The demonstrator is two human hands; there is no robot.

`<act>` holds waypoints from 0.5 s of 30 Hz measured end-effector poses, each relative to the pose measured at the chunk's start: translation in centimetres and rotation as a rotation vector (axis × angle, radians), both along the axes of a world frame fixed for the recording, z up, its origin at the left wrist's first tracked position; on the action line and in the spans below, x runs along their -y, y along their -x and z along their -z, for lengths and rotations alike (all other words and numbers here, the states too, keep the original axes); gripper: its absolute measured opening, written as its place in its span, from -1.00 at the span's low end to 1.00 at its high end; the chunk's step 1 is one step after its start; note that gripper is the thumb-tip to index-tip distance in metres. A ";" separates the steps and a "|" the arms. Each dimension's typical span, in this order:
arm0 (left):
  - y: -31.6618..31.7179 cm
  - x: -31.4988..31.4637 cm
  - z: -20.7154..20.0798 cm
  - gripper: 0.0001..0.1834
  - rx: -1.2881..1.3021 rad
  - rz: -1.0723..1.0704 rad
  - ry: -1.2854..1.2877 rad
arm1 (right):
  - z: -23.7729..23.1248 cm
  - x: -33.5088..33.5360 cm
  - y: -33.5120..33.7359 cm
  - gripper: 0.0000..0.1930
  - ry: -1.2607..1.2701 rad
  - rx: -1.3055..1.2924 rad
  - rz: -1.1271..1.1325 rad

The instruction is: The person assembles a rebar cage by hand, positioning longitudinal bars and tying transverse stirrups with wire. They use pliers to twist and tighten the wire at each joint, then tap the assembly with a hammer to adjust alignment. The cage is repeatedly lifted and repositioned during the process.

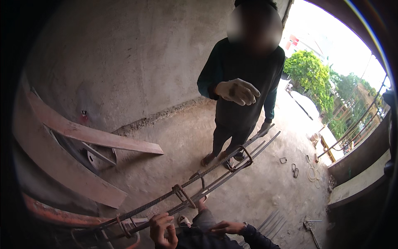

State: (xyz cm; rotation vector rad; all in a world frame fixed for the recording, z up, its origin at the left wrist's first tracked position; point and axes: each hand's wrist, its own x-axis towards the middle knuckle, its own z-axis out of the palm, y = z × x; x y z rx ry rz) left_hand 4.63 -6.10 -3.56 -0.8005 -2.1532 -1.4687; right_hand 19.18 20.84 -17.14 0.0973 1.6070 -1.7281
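From where I stood, the left hand (pixel 163 229) was half curled right at the near part of the rebar cage (pixel 159 199), thumb apart from the fingers; I couldn't tell whether it had closed on the lower bar or only touched it. The right hand (pixel 227 227) lay loose over the lap, fingers relaxed, nothing in it that I could see — perhaps idle because the left was near enough to steady the steel.

The cage ran past the left hand on a slant, its long axis going from low on the left, behind that hand, to the co-worker opposite, up and to the right. Its bare bar ends pointed that way, near the co-worker's lowered hand (pixel 265 125), whose hold I couldn't make out. The co-worker's gloved hand (pixel 237 91) hung raised above the steel, apart from it. Square ties ringed the long bars, presumably to keep them spaced and parallel; what bore the cage's weight was hidden from me.

Well beyond the left hand, a pinkish board (pixel 95 135) slanted off to the left. Loose rods (pixel 271 223) lay just past the right wrist — set aside, I'd guess, within easy reach.
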 end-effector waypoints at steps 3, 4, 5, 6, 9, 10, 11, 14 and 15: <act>0.2 1.2 0.3 -0.67 -0.083 0.061 0.024 | 2.2 -2.4 -1.5 -0.56 0.054 0.117 0.002; 0.4 1.7 0.3 -0.69 -0.111 0.098 0.039 | 3.3 -3.3 -2.4 -0.57 0.075 0.169 0.056; 0.6 2.0 0.2 -0.71 -0.138 0.134 0.056 | 4.8 -4.2 -3.4 -0.57 0.092 0.262 0.146; 0.8 2.2 0.2 -0.82 -0.105 0.133 0.076 | 6.6 -5.0 -4.4 -0.57 0.095 0.357 0.218; 1.1 1.7 0.2 -0.79 0.001 0.051 0.091 | 13.8 -8.1 -9.5 -0.57 0.208 0.491 0.479; 1.2 1.4 0.2 -0.70 0.021 0.000 0.155 | 16.5 -8.8 -11.9 -0.61 0.086 0.562 0.683; 1.2 0.9 0.2 -0.66 0.036 -0.036 0.205 | 19.3 -9.6 -14.4 -0.65 -0.076 0.601 0.868; 1.4 -0.6 -0.2 -0.55 0.101 -0.051 0.435 | 26.0 -9.7 -21.1 -0.72 -0.477 0.503 1.291; 1.6 -1.2 -0.4 -0.44 0.076 -0.063 0.512 | 27.3 -9.4 -22.7 -0.73 -0.658 0.549 1.399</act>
